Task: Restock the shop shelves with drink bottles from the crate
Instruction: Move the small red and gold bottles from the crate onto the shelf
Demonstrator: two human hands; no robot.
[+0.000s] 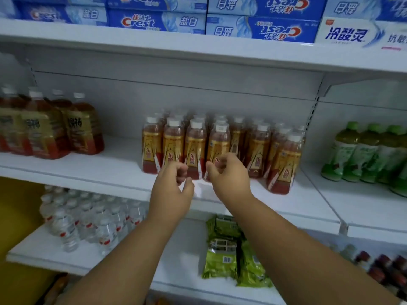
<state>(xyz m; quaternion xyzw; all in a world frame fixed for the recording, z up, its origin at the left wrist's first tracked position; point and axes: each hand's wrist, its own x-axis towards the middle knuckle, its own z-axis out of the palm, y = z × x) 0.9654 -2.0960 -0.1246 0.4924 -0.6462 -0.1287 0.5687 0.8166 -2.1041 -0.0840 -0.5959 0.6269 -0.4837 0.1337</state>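
Note:
Several small drink bottles [259, 148] with gold and red labels and white caps stand in rows on the white middle shelf [114, 170]. My left hand [170, 192] hovers just in front of the front row, its fingers loosely curled and holding nothing. Beside it, my right hand [229, 175] is in front of the same row, fingers loosely curled, with no bottle in it. Both hands sit close together near the shelf's front edge. The crate is out of view.
Larger amber bottles [50, 130] stand at the shelf's left, green bottles [361, 150] on the right section. Toothpaste boxes [158, 20] fill the top shelf. Below are water bottles [88, 219], green packets [222, 256] and dark bottles [383, 269].

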